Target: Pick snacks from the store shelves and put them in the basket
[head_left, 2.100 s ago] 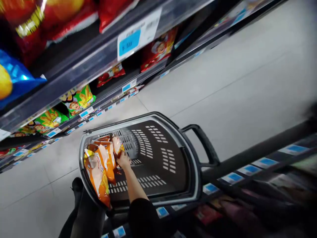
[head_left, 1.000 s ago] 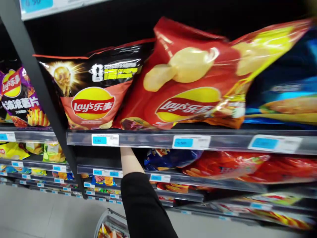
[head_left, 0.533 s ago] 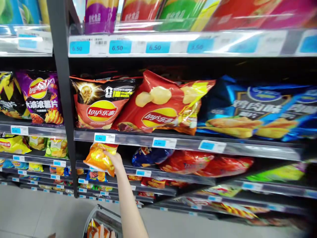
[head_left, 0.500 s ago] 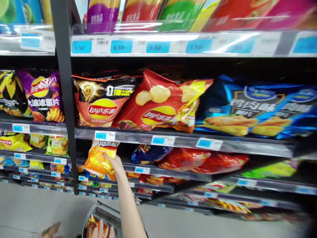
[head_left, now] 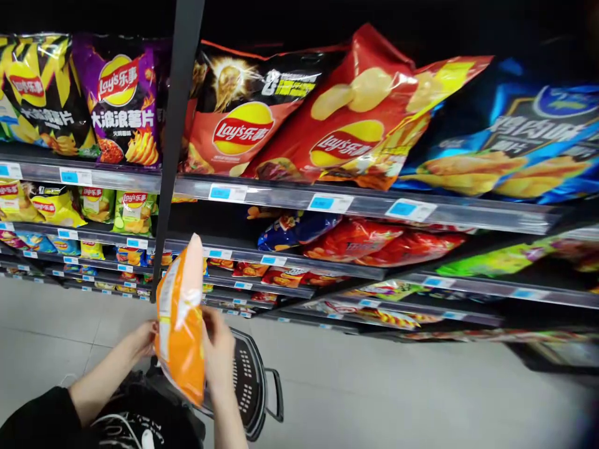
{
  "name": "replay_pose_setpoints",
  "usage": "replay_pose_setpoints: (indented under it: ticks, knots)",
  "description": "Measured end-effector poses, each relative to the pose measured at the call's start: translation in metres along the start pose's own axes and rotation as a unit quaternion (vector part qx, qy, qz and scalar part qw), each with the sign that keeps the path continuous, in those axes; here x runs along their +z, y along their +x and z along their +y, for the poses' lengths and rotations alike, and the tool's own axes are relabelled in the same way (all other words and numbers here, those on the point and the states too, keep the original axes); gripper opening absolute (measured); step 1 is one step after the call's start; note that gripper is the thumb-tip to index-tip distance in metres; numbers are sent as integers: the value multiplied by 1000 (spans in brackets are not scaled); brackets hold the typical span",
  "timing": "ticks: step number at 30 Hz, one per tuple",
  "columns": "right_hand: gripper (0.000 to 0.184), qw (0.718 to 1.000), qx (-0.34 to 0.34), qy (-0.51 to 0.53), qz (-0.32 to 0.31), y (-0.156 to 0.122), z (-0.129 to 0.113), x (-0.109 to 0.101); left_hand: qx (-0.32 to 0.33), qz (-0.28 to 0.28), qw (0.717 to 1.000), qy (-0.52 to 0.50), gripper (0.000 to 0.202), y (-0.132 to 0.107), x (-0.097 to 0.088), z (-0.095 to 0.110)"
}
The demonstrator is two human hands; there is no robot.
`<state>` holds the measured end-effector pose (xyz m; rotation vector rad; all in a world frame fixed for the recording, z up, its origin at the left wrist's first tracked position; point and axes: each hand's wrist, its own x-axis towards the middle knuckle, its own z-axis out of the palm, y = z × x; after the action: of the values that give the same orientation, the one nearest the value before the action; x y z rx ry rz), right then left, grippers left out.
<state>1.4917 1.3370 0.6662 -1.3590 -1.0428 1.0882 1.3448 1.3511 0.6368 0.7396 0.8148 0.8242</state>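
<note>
An orange chip bag (head_left: 180,337) stands roughly upright between my hands, with its pale top end up and a narrow side turned to me. My left hand (head_left: 145,338) grips its left edge; the fingertips are partly hidden by the bag. On the right edge, my right hand (head_left: 219,343) is closed around the bag, its thumb at the near side. Below and behind the right hand is a dark shopping basket (head_left: 250,380) with slotted walls and a handle on the right. The bag and my arm hide part of the basket.
Shelves of chip bags fill the view, with a red Lay's bag (head_left: 346,134), a purple Lay's bag (head_left: 121,103) and blue bags (head_left: 515,149) above. A dark upright post (head_left: 175,106) divides the shelving. Grey tiled floor (head_left: 350,393) lies below.
The orange bag has come away from the shelf, down toward my body, and turned from its front to its side. My left hand has joined the right on it. The view has tilted downward.
</note>
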Motion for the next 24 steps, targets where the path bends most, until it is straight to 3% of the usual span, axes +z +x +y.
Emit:
replay_pose_setpoints:
  ticks: [4, 8, 11, 14, 20, 22, 24]
  knots:
    - [41, 999, 42, 22, 23, -13, -18, -25, 30, -19, 999, -31, 63, -17, 8, 34]
    - [76, 977, 69, 168, -111, -28, -42, -32, 94, 4, 995, 28, 67, -37, 23, 66]
    - [90, 969, 108, 147, -166, -35, -54, -25, 130, 47, 975, 176, 61, -51, 27, 79]
    - [84, 963, 152, 178, -131, -36, -58, -13, 104, 52, 966, 232, 57, -56, 21, 83]
    - [73, 955, 179, 218, -91, -31, -54, 1, 64, 75, 978, 184, 53, -50, 8, 85]
    - [73, 954, 180, 222, -87, -29, -52, 1, 65, 50, 989, 124, 60, -51, 6, 84]
    - [73, 957, 173, 217, -82, -26, -52, 1, 34, -10, 997, 74, 77, -54, 2, 82]
